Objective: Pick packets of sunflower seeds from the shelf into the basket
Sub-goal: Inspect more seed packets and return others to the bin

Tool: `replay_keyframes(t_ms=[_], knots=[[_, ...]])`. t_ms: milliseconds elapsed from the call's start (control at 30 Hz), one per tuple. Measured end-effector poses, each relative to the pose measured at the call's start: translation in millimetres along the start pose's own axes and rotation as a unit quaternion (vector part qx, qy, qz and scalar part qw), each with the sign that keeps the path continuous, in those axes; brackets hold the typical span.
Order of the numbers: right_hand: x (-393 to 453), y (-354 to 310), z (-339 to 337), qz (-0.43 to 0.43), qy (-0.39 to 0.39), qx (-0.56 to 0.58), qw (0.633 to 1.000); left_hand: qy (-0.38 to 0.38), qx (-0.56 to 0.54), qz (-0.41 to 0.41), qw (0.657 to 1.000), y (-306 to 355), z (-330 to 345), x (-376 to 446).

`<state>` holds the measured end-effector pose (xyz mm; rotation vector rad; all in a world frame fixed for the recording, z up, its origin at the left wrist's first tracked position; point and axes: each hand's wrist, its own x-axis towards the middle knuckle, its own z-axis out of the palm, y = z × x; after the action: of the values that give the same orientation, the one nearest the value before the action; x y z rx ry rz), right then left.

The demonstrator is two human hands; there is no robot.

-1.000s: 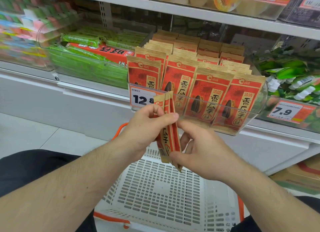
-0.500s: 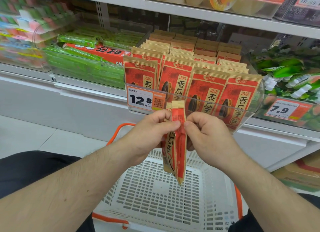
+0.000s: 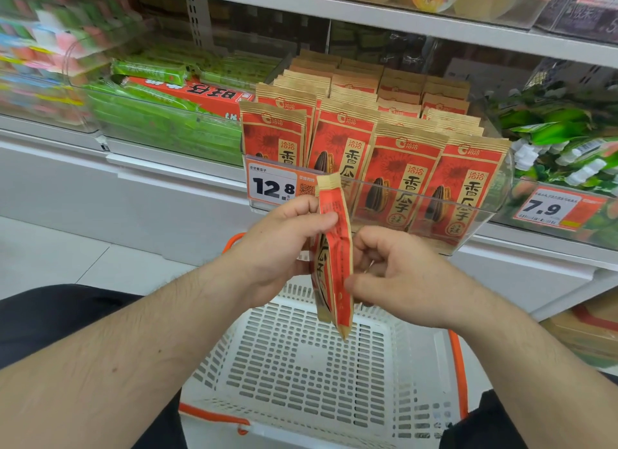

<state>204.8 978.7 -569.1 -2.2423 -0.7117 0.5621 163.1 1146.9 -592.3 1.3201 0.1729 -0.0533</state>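
Note:
Two or three red and tan sunflower seed packets (image 3: pixel 334 247) hang edge-on above the white slotted basket (image 3: pixel 301 365). My left hand (image 3: pixel 281 247) pinches them near the top between thumb and fingers. My right hand (image 3: pixel 394 274) is beside them with curled fingers, its thumb against their lower right edge. Rows of the same packets (image 3: pixel 401 167) stand upright in a clear shelf tray (image 3: pixel 481 221) just behind my hands, with a 12.8 price tag (image 3: pixel 271 187) on its front.
The basket has orange handles (image 3: pixel 456 365) and sits between my knees. Green snack packs and a red box (image 3: pixel 187 90) fill the tray to the left. Green packets (image 3: pixel 561 130) with a 7.9 tag lie to the right. A shelf board (image 3: pixel 401 23) runs overhead.
My right hand has let go of the packets' top and dropped to their lower edge. My left hand has kept its pinch, and the packets have stayed over the basket.

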Motion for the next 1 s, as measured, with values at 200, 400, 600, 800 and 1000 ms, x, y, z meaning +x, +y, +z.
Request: replay_keyframes(t_ms=[200, 400, 600, 800, 1000], knots=[[-4.7, -3.5, -5.0, 0.008, -0.105, 0.059, 0.993, 0.011, -0.033, 0.006, 0.999, 3.9, -2.3, 0.9], [-5.0, -1.1, -10.4, -0.007, -0.137, 0.074, 0.988, 0.004, -0.043, 0.01, 0.999, 4.5, -1.3, -1.3], [-2.5, 6.2, -10.7, -0.027, -0.132, 0.097, 0.986, -0.001, -0.04, 0.014, 0.999, 4.2, -2.2, -1.4], [5.5, 7.4, -7.8, -0.074, -0.039, 0.259, 0.962, -0.065, 0.029, 0.061, 0.996, -3.4, -4.5, -3.2], [7.1, 15.1, -4.2, -0.079, -0.081, 0.355, 0.928, -0.116, 0.132, 0.151, 0.973, -6.7, -8.8, -4.9]])
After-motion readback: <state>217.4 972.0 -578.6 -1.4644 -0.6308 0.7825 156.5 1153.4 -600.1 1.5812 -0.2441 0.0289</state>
